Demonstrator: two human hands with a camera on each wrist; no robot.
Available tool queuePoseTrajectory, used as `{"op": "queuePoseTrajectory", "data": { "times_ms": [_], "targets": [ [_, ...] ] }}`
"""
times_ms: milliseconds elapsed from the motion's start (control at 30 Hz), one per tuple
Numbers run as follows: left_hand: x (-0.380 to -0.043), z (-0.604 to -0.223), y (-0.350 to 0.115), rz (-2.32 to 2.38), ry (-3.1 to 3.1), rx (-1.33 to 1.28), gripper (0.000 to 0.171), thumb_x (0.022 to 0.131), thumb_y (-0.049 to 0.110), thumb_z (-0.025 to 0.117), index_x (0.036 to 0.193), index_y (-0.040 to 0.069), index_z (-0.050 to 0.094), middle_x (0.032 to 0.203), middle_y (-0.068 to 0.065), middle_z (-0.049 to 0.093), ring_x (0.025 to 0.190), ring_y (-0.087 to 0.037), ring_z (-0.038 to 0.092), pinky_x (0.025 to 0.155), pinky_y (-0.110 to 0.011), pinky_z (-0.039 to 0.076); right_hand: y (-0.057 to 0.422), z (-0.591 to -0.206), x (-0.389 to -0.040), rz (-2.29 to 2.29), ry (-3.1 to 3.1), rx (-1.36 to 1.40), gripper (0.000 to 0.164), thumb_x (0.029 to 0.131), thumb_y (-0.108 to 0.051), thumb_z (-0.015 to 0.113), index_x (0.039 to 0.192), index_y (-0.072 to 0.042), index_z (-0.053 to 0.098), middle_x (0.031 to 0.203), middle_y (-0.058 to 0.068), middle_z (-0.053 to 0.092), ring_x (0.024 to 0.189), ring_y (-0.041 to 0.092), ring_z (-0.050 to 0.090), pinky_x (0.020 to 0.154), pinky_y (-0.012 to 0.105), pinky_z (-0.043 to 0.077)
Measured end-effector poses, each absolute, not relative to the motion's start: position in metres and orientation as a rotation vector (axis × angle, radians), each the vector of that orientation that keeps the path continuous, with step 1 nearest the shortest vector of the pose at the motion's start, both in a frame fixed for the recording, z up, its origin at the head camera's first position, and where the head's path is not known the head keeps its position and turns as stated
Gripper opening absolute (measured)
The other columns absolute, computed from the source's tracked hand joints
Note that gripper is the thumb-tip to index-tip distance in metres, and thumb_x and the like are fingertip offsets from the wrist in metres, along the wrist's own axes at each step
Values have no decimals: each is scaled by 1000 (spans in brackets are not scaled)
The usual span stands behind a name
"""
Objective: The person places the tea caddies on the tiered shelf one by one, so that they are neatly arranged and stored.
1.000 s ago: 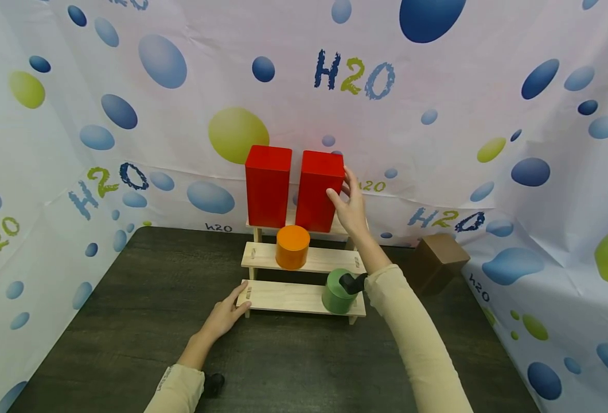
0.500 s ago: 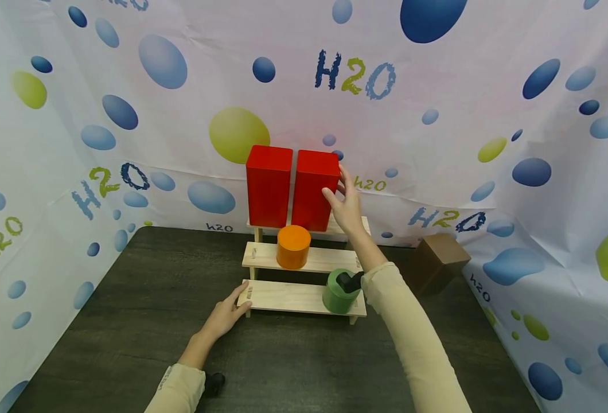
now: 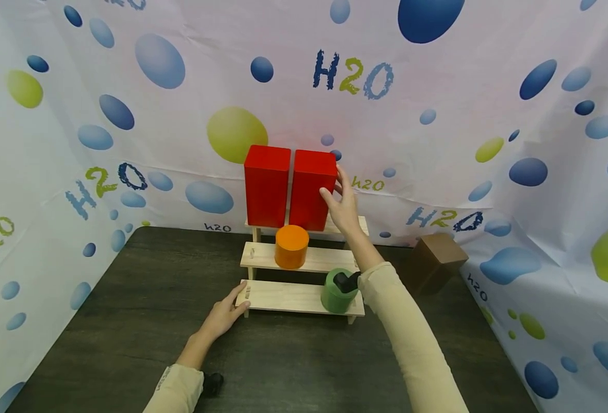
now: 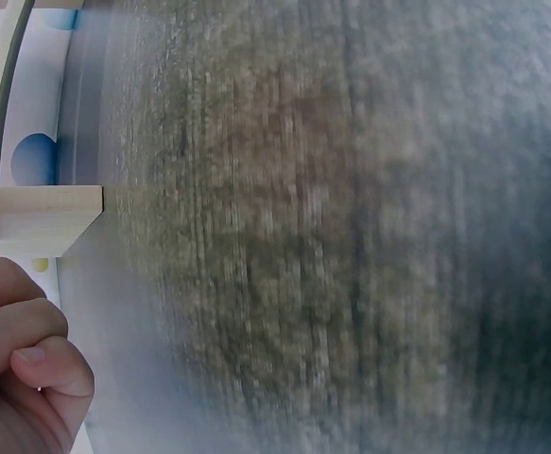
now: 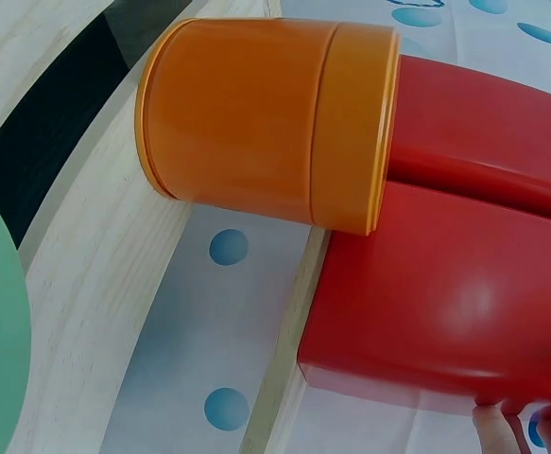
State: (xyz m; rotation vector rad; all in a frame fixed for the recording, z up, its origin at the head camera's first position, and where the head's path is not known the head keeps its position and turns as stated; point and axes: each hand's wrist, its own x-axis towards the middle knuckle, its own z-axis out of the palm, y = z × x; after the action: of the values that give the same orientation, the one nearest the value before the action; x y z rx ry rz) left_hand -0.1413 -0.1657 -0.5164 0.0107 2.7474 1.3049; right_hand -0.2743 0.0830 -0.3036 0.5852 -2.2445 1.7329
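Note:
Two tall red boxes stand side by side on the top step of a three-tier wooden shelf (image 3: pixel 283 295), a narrow gap between them. My right hand (image 3: pixel 342 209) holds the right red box (image 3: pixel 311 192) by its right side, thumb at the front and fingers along the side. The left red box (image 3: pixel 267 189) is untouched. An orange cylinder (image 3: pixel 291 246) stands on the middle step, a green cylinder (image 3: pixel 336 292) on the bottom step at the right. My left hand (image 3: pixel 222 316) grips the bottom step's left end; the left wrist view shows curled fingers (image 4: pixel 29 331) beside the wood.
The shelf stands on a dark wood-grain table (image 3: pixel 144 321). A brown box (image 3: pixel 438 261) sits at the back right. Behind and at both sides hangs a white backdrop (image 3: pixel 293 120) with blue and green dots. My right forearm passes just right of the green cylinder.
The right red box has slid left along the top step, my right hand moving with it, and the gap to the left red box has narrowed. My left hand has stayed in place.

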Motion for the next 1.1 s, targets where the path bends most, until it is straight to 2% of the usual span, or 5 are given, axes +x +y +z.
{"op": "queuePoseTrajectory", "data": {
  "times_ms": [633, 1100],
  "targets": [
    [-141, -516, -163, 1302, 2737, -1, 60, 92, 29, 55, 143, 11, 30, 46, 5, 31, 40, -7, 22, 43, -22, 25, 87, -308, -275, 1723, -2230, 645, 62, 91, -4, 53, 144, 0, 21, 142, 21, 31, 124, 40, 35, 97, 52, 34],
    [-141, -517, -165, 1284, 2770, 0, 60, 91, 29, 56, 143, 9, 32, 47, 5, 33, 41, -8, 24, 43, -23, 25, 102, -317, -270, 1771, -2250, 633, 57, 93, -5, 50, 143, 3, 22, 142, 23, 30, 125, 41, 34, 101, 54, 26]
  ]
}}
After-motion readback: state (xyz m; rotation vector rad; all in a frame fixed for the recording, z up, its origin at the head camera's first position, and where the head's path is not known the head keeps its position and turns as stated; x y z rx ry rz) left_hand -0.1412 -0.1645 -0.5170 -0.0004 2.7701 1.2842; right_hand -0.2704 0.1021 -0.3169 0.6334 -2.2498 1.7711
